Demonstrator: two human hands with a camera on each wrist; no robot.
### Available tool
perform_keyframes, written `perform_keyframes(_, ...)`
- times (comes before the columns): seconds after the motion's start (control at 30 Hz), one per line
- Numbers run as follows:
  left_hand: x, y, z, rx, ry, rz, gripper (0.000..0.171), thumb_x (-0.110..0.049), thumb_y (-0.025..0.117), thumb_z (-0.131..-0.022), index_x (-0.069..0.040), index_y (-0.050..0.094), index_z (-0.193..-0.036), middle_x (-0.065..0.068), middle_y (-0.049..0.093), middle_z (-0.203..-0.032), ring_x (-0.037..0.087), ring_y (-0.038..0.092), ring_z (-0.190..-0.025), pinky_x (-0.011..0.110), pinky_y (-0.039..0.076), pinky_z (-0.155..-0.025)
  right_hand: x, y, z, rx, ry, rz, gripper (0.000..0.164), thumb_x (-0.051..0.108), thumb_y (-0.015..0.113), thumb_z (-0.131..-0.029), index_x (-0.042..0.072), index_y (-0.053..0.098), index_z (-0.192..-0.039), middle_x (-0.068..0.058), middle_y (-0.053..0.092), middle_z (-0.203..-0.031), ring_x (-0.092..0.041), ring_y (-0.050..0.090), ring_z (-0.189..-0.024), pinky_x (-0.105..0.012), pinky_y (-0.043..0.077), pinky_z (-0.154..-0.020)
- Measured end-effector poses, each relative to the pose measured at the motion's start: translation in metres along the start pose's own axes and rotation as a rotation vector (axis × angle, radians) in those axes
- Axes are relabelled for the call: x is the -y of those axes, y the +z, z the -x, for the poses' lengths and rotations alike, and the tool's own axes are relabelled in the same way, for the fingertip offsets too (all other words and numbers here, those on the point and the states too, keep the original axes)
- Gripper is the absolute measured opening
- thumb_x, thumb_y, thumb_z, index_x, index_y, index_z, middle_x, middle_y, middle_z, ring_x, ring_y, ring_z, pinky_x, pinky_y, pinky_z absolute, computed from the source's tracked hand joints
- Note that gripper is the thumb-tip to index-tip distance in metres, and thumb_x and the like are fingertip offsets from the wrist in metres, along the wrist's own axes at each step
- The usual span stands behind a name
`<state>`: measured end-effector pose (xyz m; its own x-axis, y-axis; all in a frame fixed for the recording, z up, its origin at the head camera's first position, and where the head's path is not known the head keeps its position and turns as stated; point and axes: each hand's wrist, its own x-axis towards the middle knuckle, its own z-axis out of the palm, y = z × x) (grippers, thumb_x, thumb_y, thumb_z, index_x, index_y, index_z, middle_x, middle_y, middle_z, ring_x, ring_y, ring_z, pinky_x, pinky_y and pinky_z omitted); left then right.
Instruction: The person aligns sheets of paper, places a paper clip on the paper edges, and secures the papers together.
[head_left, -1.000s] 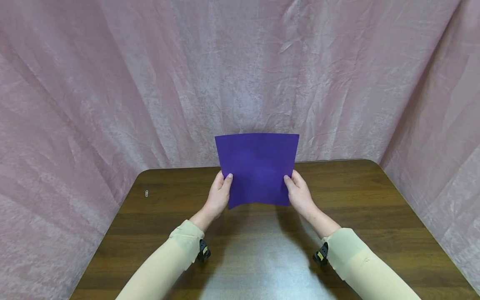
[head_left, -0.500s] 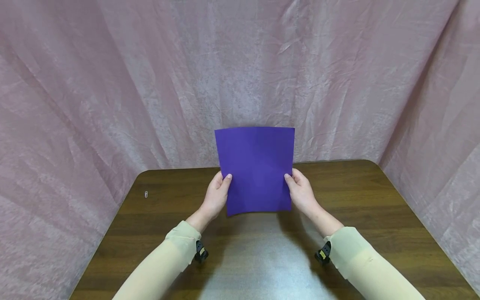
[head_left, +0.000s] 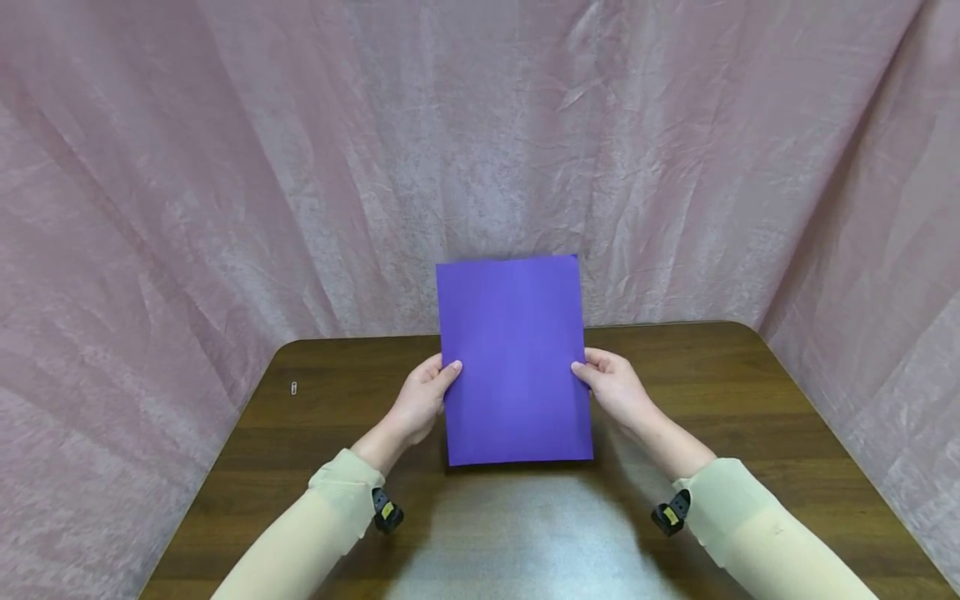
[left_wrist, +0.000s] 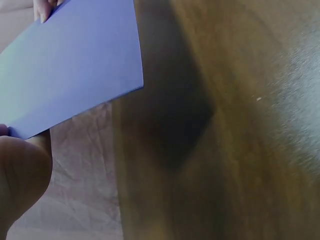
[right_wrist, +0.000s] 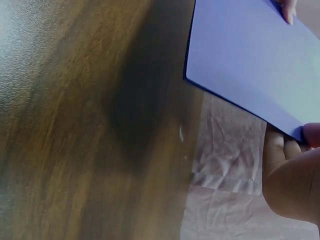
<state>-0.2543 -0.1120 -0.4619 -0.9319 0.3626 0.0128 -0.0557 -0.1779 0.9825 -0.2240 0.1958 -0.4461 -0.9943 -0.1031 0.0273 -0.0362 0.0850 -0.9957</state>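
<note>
A flat purple sheet of paper (head_left: pixel 514 358) is held up by its two long sides, its face turned toward the head camera. My left hand (head_left: pixel 422 398) pinches the left side, thumb in front and fingers behind. On the opposite side my right hand (head_left: pixel 618 390) pinches the sheet the same way, a little below mid-height. Both wrist views show the paper (left_wrist: pixel 75 65) raised above the wooden table (right_wrist: pixel 75 165), with its dark shadow falling on the wood. The fingers behind the sheet are mostly hidden.
A small paper clip (head_left: pixel 294 388) lies on the table's left side near the far corner. Pink velvet curtains (head_left: pixel 480 125) hang behind the table and along both sides. Dark wrist cameras (head_left: pixel 387 512) are strapped at the cuffs of the pale sleeves.
The sheet has tilted to face the head camera, so it looks taller and flatter than its earlier bowed shape. Both hands have come slightly lower and nearer, still gripping its sides.
</note>
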Motion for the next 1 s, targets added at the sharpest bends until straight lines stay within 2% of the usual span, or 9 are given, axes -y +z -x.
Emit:
perform_keyframes(0.1, 0.002, -0.001, 0.002, 0.014, -0.052, 0.032, 0.028, -0.016, 0.046, -0.111, 0.004, 0.052, -0.131, 0.009, 0.074, -0.101, 0.02, 0.073, -0.088, 0.035, 0.061, -0.076, -0.003, -0.002, 0.002, 0.031, 0.049, -0.01, 0.032, 0.006, 0.05, -0.106, -0.013, 0.058, -0.131, -0.009, 0.075, -0.096, -0.012, 0.07, -0.082, -0.028, 0.057, -0.074)
perform_keyframes(0.23, 0.007, -0.002, 0.003, 0.034, -0.091, 0.066, 0.03, -0.014, 0.046, -0.111, 0.005, 0.05, -0.134, 0.008, 0.074, -0.103, 0.02, 0.074, -0.089, 0.037, 0.061, -0.077, -0.009, -0.005, 0.002, 0.068, 0.098, -0.048, 0.035, 0.006, 0.049, -0.106, -0.014, 0.054, -0.135, -0.012, 0.075, -0.103, -0.014, 0.072, -0.088, -0.032, 0.06, -0.08)
perform_keyframes(0.53, 0.025, -0.006, 0.003, 0.03, -0.193, 0.131, 0.025, -0.011, 0.043, -0.111, 0.003, 0.05, -0.131, 0.007, 0.074, -0.101, 0.018, 0.073, -0.087, 0.036, 0.062, -0.075, -0.028, -0.007, 0.002, 0.146, 0.211, -0.183, 0.034, 0.002, 0.048, -0.105, -0.015, 0.051, -0.134, -0.006, 0.075, -0.099, -0.015, 0.072, -0.089, -0.033, 0.06, -0.08)
perform_keyframes(0.67, 0.033, -0.005, 0.003, 0.02, -0.218, 0.14, 0.023, -0.011, 0.042, -0.111, 0.003, 0.051, -0.127, 0.006, 0.074, -0.097, 0.018, 0.073, -0.084, 0.034, 0.062, -0.073, -0.038, -0.011, 0.001, 0.173, 0.26, -0.223, 0.035, 0.003, 0.047, -0.106, -0.014, 0.049, -0.136, -0.006, 0.075, -0.1, -0.016, 0.073, -0.09, -0.032, 0.06, -0.08)
perform_keyframes(1.0, 0.05, -0.003, 0.005, -0.024, -0.272, 0.127, 0.019, -0.011, 0.043, -0.11, 0.002, 0.051, -0.123, 0.006, 0.072, -0.092, 0.018, 0.073, -0.078, 0.034, 0.061, -0.068, -0.057, -0.012, 0.003, 0.226, 0.289, -0.256, 0.039, 0.004, 0.047, -0.106, -0.015, 0.044, -0.139, -0.007, 0.074, -0.103, -0.017, 0.072, -0.094, -0.034, 0.059, -0.083)
